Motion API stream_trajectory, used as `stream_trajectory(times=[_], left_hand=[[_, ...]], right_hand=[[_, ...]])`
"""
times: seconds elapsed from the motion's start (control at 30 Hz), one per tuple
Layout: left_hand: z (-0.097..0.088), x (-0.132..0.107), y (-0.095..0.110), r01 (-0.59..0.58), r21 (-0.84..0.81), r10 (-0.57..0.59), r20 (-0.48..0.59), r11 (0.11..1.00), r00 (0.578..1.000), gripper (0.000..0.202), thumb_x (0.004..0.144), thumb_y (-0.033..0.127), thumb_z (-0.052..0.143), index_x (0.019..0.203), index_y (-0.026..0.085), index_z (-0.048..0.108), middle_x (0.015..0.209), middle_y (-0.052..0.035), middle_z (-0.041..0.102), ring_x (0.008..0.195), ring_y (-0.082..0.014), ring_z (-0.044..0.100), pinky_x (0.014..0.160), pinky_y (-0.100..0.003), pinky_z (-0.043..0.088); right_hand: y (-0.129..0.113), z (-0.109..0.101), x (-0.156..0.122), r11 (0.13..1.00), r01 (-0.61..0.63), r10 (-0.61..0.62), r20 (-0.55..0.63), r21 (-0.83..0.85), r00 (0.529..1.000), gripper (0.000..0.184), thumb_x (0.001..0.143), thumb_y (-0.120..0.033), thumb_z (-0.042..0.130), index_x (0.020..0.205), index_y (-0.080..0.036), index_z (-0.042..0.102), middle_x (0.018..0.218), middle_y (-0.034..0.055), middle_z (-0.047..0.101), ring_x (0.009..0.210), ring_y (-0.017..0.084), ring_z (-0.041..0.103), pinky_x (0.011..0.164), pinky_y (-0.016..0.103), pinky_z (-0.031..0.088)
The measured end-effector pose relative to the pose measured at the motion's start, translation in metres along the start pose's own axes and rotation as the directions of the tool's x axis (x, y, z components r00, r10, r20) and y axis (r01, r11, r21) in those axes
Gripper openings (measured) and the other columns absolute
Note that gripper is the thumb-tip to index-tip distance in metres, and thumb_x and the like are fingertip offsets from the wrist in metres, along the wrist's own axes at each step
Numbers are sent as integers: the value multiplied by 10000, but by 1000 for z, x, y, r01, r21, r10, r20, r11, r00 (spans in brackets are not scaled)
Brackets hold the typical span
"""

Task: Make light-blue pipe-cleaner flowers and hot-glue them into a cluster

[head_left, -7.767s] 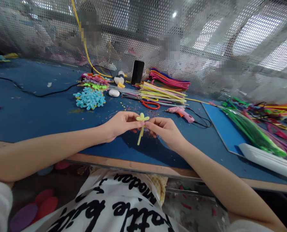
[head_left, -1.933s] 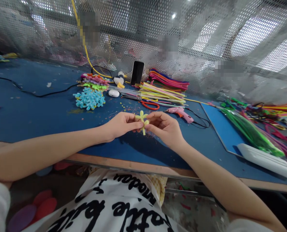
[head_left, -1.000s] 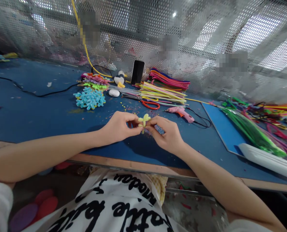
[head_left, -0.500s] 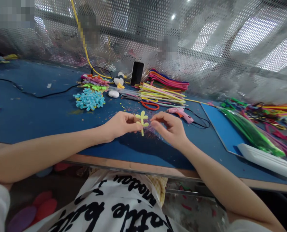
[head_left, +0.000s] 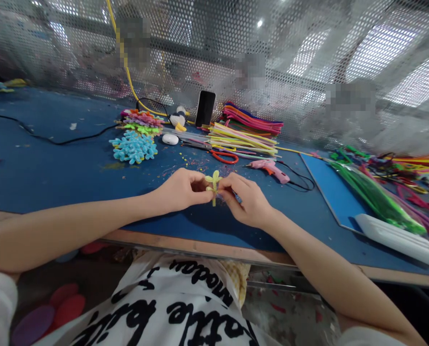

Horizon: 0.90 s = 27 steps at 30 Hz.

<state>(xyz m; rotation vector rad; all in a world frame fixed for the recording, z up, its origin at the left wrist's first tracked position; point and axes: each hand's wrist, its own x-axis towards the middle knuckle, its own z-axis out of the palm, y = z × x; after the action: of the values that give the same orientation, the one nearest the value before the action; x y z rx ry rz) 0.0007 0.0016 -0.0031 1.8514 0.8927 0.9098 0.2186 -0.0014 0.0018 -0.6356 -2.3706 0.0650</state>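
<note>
A small pale-yellow pipe-cleaner flower (head_left: 215, 179), with looped petals and a short stem, stands upright between my hands above the blue table. My left hand (head_left: 185, 190) pinches it from the left, thumb and fingers closed at its lower loops. From the right, my right hand (head_left: 246, 197) closes thumb and fingertips on a loop at the lower right. The fingertips cover part of the lower loops. Beyond the hands lie red-handled scissors (head_left: 224, 156) and a pink glue gun (head_left: 271, 170).
Blue pipe-cleaner snowflakes (head_left: 134, 147) are piled at left, near a white case (head_left: 170, 139). A phone (head_left: 205, 108) leans by a perforated screen. Yellow pipe cleaners (head_left: 241, 140) lie behind the scissors. At right are a green bundle (head_left: 376, 194) and a white object (head_left: 398, 240).
My right hand has moved left and now grips the flower's right lower loop; before, it was apart from it. The flower and left hand have shifted slightly down.
</note>
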Motion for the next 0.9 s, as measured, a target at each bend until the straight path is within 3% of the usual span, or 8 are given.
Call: stream_trajectory(times=[0.07, 0.13, 0.27, 0.33, 0.47, 0.57, 0.73, 0.9], left_hand=[[-1, -1, -1, -143, 196, 160, -75, 970, 984, 131, 768, 261, 668, 703, 147, 675, 627, 25, 632, 585, -97, 528, 575, -215, 379], [-1, -2, -4, -269, 372, 325, -98, 889, 941, 101, 783, 232, 653, 731, 155, 691, 662, 13, 668, 611, -108, 558, 618, -224, 401], [0, -2, -9, -368, 520, 469, -74, 771, 880, 103, 816, 218, 632, 797, 163, 718, 725, -16, 719, 648, -127, 601, 662, -237, 422], [-1, -1, -8, -322, 503, 417, -86, 802, 905, 116, 827, 253, 654, 809, 160, 721, 736, -20, 725, 646, -130, 612, 646, -234, 420], [-4, 0, -2, -154, 317, 195, -99, 936, 976, 246, 860, 372, 666, 753, 153, 696, 679, -4, 684, 599, -124, 575, 572, -228, 397], [-3, 1, 0, -53, 106, 62, -80, 993, 995, 266, 847, 396, 680, 746, 150, 678, 632, 8, 640, 560, -117, 522, 530, -226, 375], [2, 2, 1, 25, -104, -30, -47, 994, 998, 283, 809, 426, 743, 763, 152, 687, 670, -19, 672, 609, -138, 558, 580, -246, 417], [1, 3, 1, 79, -151, -78, 12, 985, 997, 292, 751, 423, 801, 763, 149, 704, 659, -13, 676, 611, -131, 561, 586, -246, 425]], right_hand=[[-7, 4, 1, 985, -161, 161, 4, 65, 987, 66, 953, -195, 533, 913, -188, 585, 816, 44, 622, 700, 155, 555, 644, 283, 441], [-13, 7, 2, 893, -382, 378, 66, 238, 924, 135, 951, -274, 552, 857, -183, 589, 748, 23, 591, 635, 139, 512, 584, 276, 393], [-15, 11, 6, 371, -717, 656, 380, 590, 652, 348, 856, -500, 669, 768, -171, 598, 561, -61, 424, 464, 77, 334, 460, 251, 240], [-14, 10, 7, 260, -729, 691, 405, 633, 598, 386, 766, -514, 764, 753, -157, 616, 552, -73, 416, 451, 56, 305, 452, 244, 205], [-11, 6, 7, 368, -678, 709, 280, 636, 647, 382, 768, -513, 779, 783, -149, 663, 582, -51, 497, 463, 55, 353, 454, 238, 225], [-9, 5, 6, 431, -642, 685, 233, 635, 690, 402, 865, -548, 667, 754, -161, 658, 551, -51, 477, 462, 76, 393, 467, 248, 297], [-9, 5, 5, 683, -591, 601, 130, 429, 788, 343, 955, -440, 555, 771, -169, 656, 576, -33, 515, 509, 98, 436, 507, 255, 334], [-12, 5, 4, 893, -410, 420, -17, 184, 907, 216, 950, -265, 541, 817, -166, 679, 713, 19, 644, 608, 118, 519, 585, 257, 397]])
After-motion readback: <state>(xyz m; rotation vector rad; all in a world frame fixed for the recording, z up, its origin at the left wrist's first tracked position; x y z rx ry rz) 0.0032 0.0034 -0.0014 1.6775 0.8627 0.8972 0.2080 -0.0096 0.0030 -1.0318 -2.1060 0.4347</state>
